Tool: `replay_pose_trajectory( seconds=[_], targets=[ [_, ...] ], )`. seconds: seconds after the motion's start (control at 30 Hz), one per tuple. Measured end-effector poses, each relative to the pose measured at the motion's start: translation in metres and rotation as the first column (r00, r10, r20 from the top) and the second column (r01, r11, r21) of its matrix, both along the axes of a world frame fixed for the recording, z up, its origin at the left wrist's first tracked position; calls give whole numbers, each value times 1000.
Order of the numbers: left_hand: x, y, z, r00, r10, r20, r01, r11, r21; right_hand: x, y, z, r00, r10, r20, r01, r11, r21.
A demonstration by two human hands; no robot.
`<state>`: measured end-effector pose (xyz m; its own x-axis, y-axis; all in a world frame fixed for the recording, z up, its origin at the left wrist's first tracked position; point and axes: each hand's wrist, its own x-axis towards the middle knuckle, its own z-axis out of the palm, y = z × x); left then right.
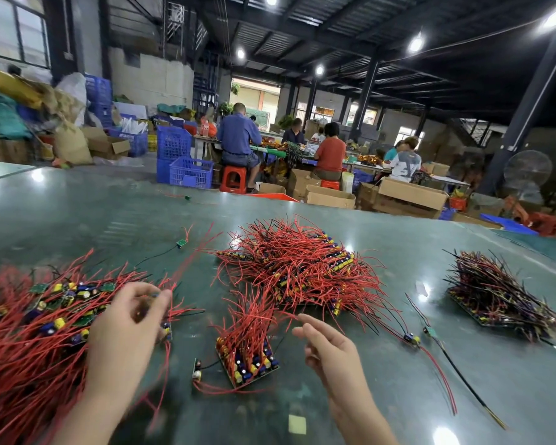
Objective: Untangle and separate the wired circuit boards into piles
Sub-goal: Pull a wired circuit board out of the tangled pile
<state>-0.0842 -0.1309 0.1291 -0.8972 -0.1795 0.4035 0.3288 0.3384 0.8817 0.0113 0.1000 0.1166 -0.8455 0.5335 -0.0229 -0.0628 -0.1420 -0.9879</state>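
A big tangle of red-wired circuit boards (pixel 29 319) covers the table's left side. My left hand (pixel 126 326) hovers over its right edge and pinches a small wired board between thumb and fingertips. My right hand (pixel 331 348) hangs over the table with relaxed fingers, holding nothing. Between the hands stands a small neat bundle of boards (pixel 247 358) with red wires pointing away. Behind it lies a large red-wired pile (pixel 302 264). A darker pile (pixel 498 293) sits at the right.
The green table (pixel 398 396) carries loose single boards (pixel 411 338), (pixel 197 370), (pixel 181 243) with trailing wires. A yellow paper square (pixel 297 424) lies near the front edge. Beyond the table, people sit at benches among blue crates (pixel 190 171) and cardboard boxes (pixel 411 194).
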Motion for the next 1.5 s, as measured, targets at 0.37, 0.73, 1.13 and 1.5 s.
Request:
replay_pose_trajectory(
  seconds=[0.37, 0.73, 1.13, 1.5],
  targets=[
    [14, 25, -14, 989, -50, 142, 130, 757, -641, 3, -4, 4, 999, -20, 24, 21, 1000, -5],
    [9, 27, -23, 686, -547, 479, 605, 795, 41, 7, -6, 9, 994, -34, -101, 40, 998, 54],
    [42, 67, -22, 587, -751, 303, 545, 643, 538, 1, -27, -2, 978, 165, -124, -51, 777, 627],
    [41, 72, -28, 480, -810, 337, 515, 571, 639, 6, -26, 7, 993, 114, -28, -109, 983, 149]
  ],
)
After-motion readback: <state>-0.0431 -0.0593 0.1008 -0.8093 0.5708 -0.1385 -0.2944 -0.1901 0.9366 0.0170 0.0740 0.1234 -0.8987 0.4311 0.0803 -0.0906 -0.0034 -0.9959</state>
